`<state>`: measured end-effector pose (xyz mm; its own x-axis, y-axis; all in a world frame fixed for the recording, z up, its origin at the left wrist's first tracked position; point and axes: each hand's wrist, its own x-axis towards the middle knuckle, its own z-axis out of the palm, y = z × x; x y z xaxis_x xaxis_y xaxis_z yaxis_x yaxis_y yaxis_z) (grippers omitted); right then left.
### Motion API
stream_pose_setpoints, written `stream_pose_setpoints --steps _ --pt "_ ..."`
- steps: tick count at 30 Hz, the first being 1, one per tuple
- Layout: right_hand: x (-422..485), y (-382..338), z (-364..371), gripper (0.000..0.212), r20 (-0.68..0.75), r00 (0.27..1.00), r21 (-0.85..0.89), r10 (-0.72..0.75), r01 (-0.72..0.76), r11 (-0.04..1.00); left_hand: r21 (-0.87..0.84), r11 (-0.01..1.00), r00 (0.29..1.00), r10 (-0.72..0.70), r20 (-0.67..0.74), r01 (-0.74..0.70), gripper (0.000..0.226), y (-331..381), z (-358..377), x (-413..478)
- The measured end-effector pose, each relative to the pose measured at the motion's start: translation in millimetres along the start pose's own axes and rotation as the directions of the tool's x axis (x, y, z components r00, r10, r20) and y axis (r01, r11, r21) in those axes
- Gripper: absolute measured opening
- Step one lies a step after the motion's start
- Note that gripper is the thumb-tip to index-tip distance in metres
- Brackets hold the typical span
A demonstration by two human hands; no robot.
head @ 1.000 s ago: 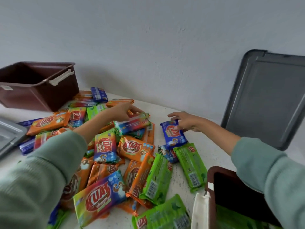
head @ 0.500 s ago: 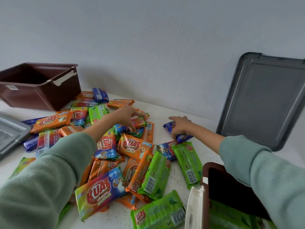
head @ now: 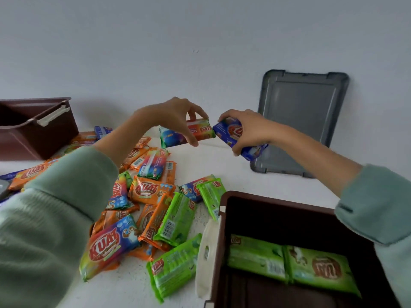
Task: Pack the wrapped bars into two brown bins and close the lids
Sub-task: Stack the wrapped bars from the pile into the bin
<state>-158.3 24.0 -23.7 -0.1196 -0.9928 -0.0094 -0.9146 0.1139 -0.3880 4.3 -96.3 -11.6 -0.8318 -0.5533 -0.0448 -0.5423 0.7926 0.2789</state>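
My left hand (head: 178,116) grips a rainbow-wrapped bar (head: 178,135) in the air above the table. My right hand (head: 249,127) holds a blue-wrapped bar (head: 231,133) beside it, and the two bars nearly touch end to end. A pile of wrapped bars (head: 153,190), orange, green, blue and rainbow, lies spread over the white table. A brown bin (head: 278,203) stands open at the lower right with two green bars (head: 289,261) lying inside. A second brown bin (head: 44,134) is at the far left, its inside hidden.
A grey lid (head: 304,116) leans against the wall at the back right. Part of another grey lid (head: 3,188) shows at the left edge. The near bin has a white handle (head: 206,256) on its left side. The white table (head: 255,176) shows between pile and lid.
Both hands have lifted off the pile, each bringing up a bar. The left raised the rainbow bar, the right raised the blue one, and they moved toward each other.
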Motion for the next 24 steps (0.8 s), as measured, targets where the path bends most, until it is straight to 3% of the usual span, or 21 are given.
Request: stream_pose_setpoints --steps 6,13,19,24 --pt "-122.3 24.9 -39.6 0.079 0.076 0.997 -0.013 0.015 -0.014 1.0 -0.062 0.976 0.972 0.214 0.101 -0.208 0.07 97.5 9.4 -34.1" --pt "-208.6 60.9 -8.4 0.079 0.252 0.966 -0.071 0.06 -0.043 0.997 -0.046 0.925 0.892 0.377 0.251 -0.378 0.076 161.7 82.2 -66.3" --pt "-230.2 80.8 50.3 0.081 0.296 0.953 -0.346 0.067 0.041 0.937 0.139 0.914 0.89 0.321 0.324 -0.381 0.079 172.4 148.7 -74.0" --pt "-233.6 93.4 80.4 0.079 0.264 0.964 -0.513 0.022 0.121 0.85 0.293 0.876 0.907 0.295 0.301 -0.382 0.084 173.1 173.3 -75.5"
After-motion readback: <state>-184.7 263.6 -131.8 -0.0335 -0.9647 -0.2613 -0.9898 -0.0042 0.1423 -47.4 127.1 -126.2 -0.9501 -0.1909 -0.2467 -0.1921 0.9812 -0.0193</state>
